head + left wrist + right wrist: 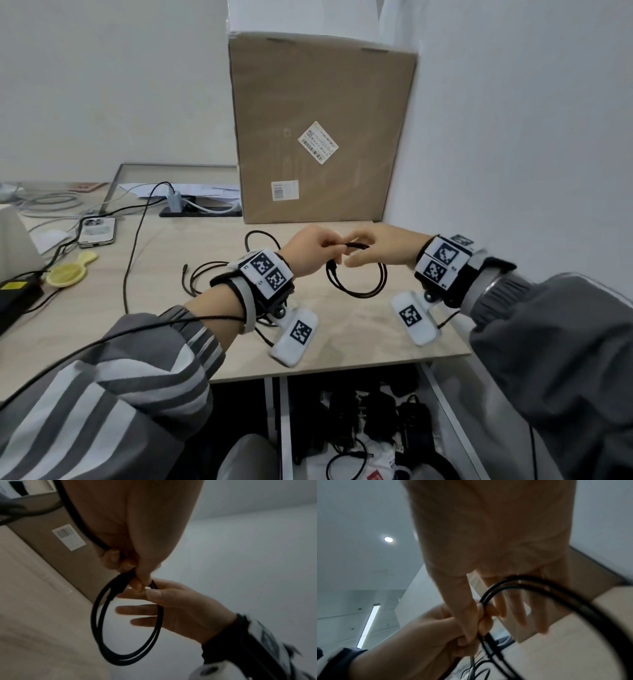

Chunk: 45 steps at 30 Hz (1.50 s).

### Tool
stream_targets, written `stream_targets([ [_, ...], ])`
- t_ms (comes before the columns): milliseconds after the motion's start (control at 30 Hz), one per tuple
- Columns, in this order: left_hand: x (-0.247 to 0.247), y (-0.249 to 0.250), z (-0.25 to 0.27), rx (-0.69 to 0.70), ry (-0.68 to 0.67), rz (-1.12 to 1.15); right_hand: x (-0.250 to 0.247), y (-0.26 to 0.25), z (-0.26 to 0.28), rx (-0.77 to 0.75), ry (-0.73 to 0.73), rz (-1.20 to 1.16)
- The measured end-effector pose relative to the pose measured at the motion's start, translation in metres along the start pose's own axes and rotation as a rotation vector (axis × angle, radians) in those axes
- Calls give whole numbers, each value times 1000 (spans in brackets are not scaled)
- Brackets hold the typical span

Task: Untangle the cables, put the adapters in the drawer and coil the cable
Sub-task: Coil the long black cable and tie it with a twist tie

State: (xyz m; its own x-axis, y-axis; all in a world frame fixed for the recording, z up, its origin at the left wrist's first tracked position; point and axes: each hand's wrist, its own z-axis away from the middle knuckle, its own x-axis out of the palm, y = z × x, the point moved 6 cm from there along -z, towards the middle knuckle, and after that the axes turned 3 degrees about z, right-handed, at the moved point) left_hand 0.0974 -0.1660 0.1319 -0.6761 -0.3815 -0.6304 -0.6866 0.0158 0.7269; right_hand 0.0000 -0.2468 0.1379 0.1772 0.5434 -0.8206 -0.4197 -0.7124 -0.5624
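Note:
A black cable (356, 294) is wound into a small coil of two or three loops that hangs above the wooden table (342, 342). My left hand (313, 247) pinches the top of the coil (126, 660). Facing it, my right hand (380, 251) pinches the same strands between thumb and forefinger, its other fingers (137, 609) straight behind the loop. The rest of the cable (205, 278) lies in loose curves on the table behind my left wrist. Below the table edge an open drawer (445, 407) holds several black adapters (380, 411) and cables.
A large cardboard box (318, 120) stands against the wall just behind my hands. To the left lie a phone (97, 231), a yellow hand mirror (68, 272), a black power brick (17, 293) and a plugged-in charger (174, 202) with trailing cables.

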Motion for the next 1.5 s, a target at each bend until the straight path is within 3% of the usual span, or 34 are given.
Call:
stream_targets([
  [100, 3, 4, -1, 24, -24, -61, 21, -8, -3, 95, -239, -116],
  [200, 2, -1, 3, 4, -11, 100, 34, -1, -7, 122, -302, -305],
  [367, 8, -7, 4, 22, -43, 143, 55, 4, -11, 70, -399, -478],
  [600, 0, -7, 3, 73, 18, 214, 55, 4, -18, -11, -100, -608],
  [767, -7, -17, 0, 55, 189, 169, 46, 3, -18, -53, 71, -607],
  [867, -9, -24, -3, 29, 209, -24, 43, 1, -14, -72, 93, -600],
  [1033, -7, -21, 0, 4, 209, -19, 45, -1, -9, -56, 3, -569],
  [1167, -5, -23, -2, -51, 227, -43, 44, 1, -9, -11, 66, -488],
  [1267, -2, -26, -2, -111, 244, 81, 44, 4, -10, -16, 144, -592],
  [1400, 2, -19, 0, -135, 255, 466, 46, 8, -11, -12, 273, -818],
  [1500, 5, -21, -2, -140, 197, 382, 36, 16, -12, 20, 426, -899],
])
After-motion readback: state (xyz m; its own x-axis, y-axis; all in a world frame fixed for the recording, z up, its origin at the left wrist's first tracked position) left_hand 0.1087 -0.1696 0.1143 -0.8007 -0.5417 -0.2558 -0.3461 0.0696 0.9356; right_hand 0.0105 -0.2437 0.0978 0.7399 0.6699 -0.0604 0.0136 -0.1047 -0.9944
